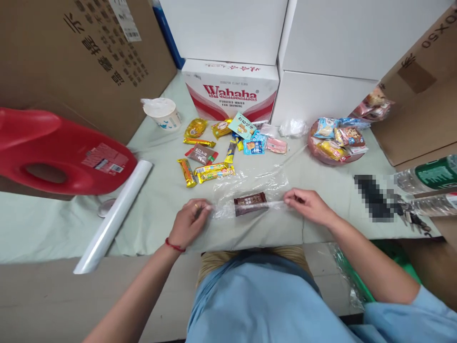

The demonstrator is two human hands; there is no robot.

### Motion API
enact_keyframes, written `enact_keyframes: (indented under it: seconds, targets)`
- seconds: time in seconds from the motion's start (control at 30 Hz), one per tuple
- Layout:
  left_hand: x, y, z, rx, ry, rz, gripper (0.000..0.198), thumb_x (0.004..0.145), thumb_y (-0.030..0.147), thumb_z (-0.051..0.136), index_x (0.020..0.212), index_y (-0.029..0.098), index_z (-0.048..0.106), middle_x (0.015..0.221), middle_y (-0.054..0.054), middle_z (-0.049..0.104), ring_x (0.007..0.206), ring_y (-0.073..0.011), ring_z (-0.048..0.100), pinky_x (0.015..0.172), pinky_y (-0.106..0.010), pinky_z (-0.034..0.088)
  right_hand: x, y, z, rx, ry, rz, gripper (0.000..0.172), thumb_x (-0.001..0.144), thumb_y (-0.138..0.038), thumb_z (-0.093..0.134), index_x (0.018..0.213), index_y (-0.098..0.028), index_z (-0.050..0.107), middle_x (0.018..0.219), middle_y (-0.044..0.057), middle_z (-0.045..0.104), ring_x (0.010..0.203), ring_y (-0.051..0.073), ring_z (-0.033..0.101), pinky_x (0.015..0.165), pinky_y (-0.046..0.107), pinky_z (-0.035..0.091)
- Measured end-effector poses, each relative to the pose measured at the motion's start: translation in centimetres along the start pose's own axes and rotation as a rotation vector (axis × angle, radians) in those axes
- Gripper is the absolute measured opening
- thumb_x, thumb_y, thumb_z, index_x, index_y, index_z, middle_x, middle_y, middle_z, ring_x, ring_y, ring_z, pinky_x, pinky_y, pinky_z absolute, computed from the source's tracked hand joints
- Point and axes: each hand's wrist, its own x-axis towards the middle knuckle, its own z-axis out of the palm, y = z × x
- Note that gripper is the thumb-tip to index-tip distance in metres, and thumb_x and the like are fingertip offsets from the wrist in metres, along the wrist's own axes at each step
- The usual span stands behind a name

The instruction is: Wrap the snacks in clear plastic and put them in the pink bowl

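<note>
A sheet of clear plastic film [274,180] lies on the table near its front edge. On it rests a brown-wrapped snack [250,203], with the film's near edge folded up across it. My left hand [191,219] pinches the film's left end, thumb against fingers. At the right end my right hand [307,204] pinches a gathered strip of the same film. Neither hand touches the snack itself. Just beyond the film lie yellow snack bars [215,172] and a reddish-brown packet [202,154].
A roll of film [114,216] and a red jug [64,152] stand at left. Behind are a paper cup [162,114] and a Wahaba-style white carton [232,90]. To the right sit a bowl of snacks [323,155], keys [410,214] and plastic bottles [433,176].
</note>
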Motion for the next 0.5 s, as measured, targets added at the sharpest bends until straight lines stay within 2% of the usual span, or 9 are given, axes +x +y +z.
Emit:
enact_keyframes:
  seconds: [0.1,0.2,0.3,0.4,0.43,0.47,0.5]
  targets:
    - [2.7,-0.4,0.6,0.2,0.048,-0.133,0.03,0.089,0.045,0.048,0.076,0.023,0.064,0.085,-0.008,0.071,0.092,-0.0275,0.062,0.093,-0.046,0.05,3.6,1.0,-0.7,-0.104,-0.032,0.124,0.025,0.093,-0.036,0.053,0.091,-0.017,0.069,0.073,0.001,0.068,0.067,0.016,0.06,0.063,0.025,0.045]
    - [3.8,-1.0,0.4,0.282,0.117,-0.187,0.027,0.083,0.045,0.053,0.084,0.022,0.067,0.091,-0.011,0.069,0.095,-0.0304,0.059,0.094,-0.049,0.048,5.6,1.2,-1.6,-0.413,0.014,0.183,0.021,0.092,-0.028,0.053,0.095,-0.018,0.071,0.086,0.005,0.073,0.076,0.018,0.063,0.068,0.027,0.044]
    - [2.6,-0.5,-0.8,0.32,0.332,-0.177,0.029,0.086,0.043,0.053,0.095,0.02,0.068,0.1,-0.013,0.067,0.102,-0.0323,0.059,0.098,-0.052,0.045,7.0,-0.2,-2.3,-0.631,0.119,0.126,0.023,0.096,-0.026,0.051,0.103,-0.019,0.072,0.102,0.009,0.074,0.09,0.022,0.065,0.077,0.029,0.045]
    - [-0.1,2.2,-1.9,0.369,0.654,-0.113,0.022,0.092,0.033,0.051,0.099,0.019,0.067,0.102,-0.013,0.066,0.104,-0.0306,0.06,0.098,-0.051,0.044,9.0,-2.1,-1.9,-0.694,0.095,-0.009,0.025,0.099,-0.028,0.051,0.11,-0.017,0.071,0.107,0.011,0.072,0.101,0.025,0.064,0.089,0.032,0.045]
    - [-1.0,3.4,-1.8,0.356,0.691,-0.043,0.019,0.093,0.029,0.052,0.102,0.02,0.066,0.101,-0.012,0.067,0.103,-0.0286,0.062,0.097,-0.05,0.045,9.8,-2.6,-1.4,-0.704,0.066,-0.052,0.026,0.099,-0.028,0.052,0.113,-0.016,0.07,0.11,0.012,0.071,0.105,0.026,0.063,0.093,0.033,0.045]
    - [-1.8,4.8,-1.5,0.34,0.675,0.057,0.018,0.093,0.024,0.052,0.103,0.022,0.066,0.1,-0.01,0.068,0.1,-0.0269,0.063,0.095,-0.048,0.046,10.7,-3.0,-0.7,-0.712,0.033,-0.084,0.028,0.099,-0.029,0.053,0.117,-0.015,0.069,0.115,0.013,0.07,0.109,0.027,0.061,0.095,0.034,0.044]
    - [-2.3,6.1,-1.0,0.325,0.602,0.163,0.02,0.093,0.021,0.052,0.106,0.023,0.067,0.101,-0.008,0.07,0.098,-0.025,0.064,0.091,-0.045,0.048,11.6,-3.3,0.1,-0.719,-0.001,-0.098,0.031,0.099,-0.03,0.054,0.122,-0.015,0.067,0.119,0.014,0.068,0.113,0.028,0.06,0.097,0.035,0.044]
